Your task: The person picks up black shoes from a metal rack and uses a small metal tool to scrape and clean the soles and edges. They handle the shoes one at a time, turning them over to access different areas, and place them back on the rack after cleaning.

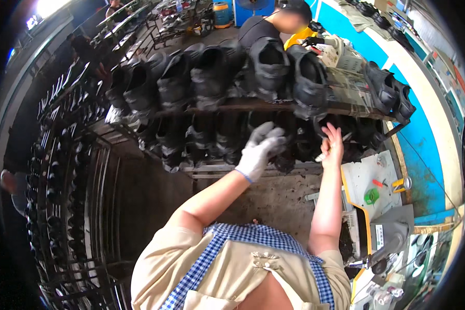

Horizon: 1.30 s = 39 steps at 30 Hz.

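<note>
My left hand (258, 152), in a white glove with greyish fingertips, reaches up to the lower shelf of a shoe rack. Its fingers are bent and apart, in front of a row of black shoes (230, 132); whether they touch a shoe I cannot tell. Bare, my right hand (334, 147) is raised beside it at the same shelf, its fingers stretched upward. Something small and white shows by its thumb, too small to name. On the upper shelf (232, 105) stand more black shoes (270, 64), their openings facing me.
Tall racks of dark shoes (54, 191) line the left. Beyond the shelf is a co-worker (258, 31) in a dark top and cap. At right stands a machine (392, 232) beside a white worktop (369, 173) with a green roll (371, 196) and a yellow roll (401, 185).
</note>
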Tool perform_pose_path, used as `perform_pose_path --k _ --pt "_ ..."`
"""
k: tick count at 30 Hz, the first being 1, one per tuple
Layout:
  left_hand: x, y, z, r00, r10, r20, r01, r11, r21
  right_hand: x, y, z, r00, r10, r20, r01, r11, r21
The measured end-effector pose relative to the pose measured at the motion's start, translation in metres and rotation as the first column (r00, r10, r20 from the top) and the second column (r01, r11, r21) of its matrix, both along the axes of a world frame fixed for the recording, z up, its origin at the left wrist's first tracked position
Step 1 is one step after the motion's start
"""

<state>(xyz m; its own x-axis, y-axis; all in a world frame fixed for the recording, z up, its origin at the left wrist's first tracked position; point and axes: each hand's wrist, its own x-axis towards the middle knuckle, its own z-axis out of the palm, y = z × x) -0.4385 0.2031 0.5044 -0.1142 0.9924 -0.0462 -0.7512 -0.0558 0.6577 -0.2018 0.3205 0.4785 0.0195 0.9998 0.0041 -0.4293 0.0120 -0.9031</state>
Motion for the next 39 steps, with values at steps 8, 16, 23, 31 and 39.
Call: perform_pose_path --k 8,16,23,31,39 --pt "-0.251 -0.104 -0.005 0.791 0.573 0.212 -0.599 0.796 0.084 -0.082 0.02 0.025 0.797 0.294 -0.528 -0.231 0.955 0.184" --pt "-0.337 -0.118 0.015 0.855 0.441 0.272 -0.457 0.889 -0.003 -0.131 0.019 0.047 0.887 -0.247 -0.391 0.239 0.968 -0.07" --pt "-0.382 -0.127 -0.008 0.874 0.415 0.254 -0.418 0.907 -0.044 -0.135 0.001 0.038 0.895 -0.207 -0.394 0.189 0.978 -0.086" --pt "-0.383 -0.164 -0.001 0.806 0.59 0.048 -0.587 0.807 -0.07 -0.159 -0.04 0.044 0.93 -0.236 -0.283 0.249 0.968 0.01" --pt "-0.389 -0.222 0.025 0.966 0.251 -0.058 -0.255 0.963 -0.083 -0.156 -0.058 0.043 0.932 -0.19 -0.31 0.191 0.981 -0.026"
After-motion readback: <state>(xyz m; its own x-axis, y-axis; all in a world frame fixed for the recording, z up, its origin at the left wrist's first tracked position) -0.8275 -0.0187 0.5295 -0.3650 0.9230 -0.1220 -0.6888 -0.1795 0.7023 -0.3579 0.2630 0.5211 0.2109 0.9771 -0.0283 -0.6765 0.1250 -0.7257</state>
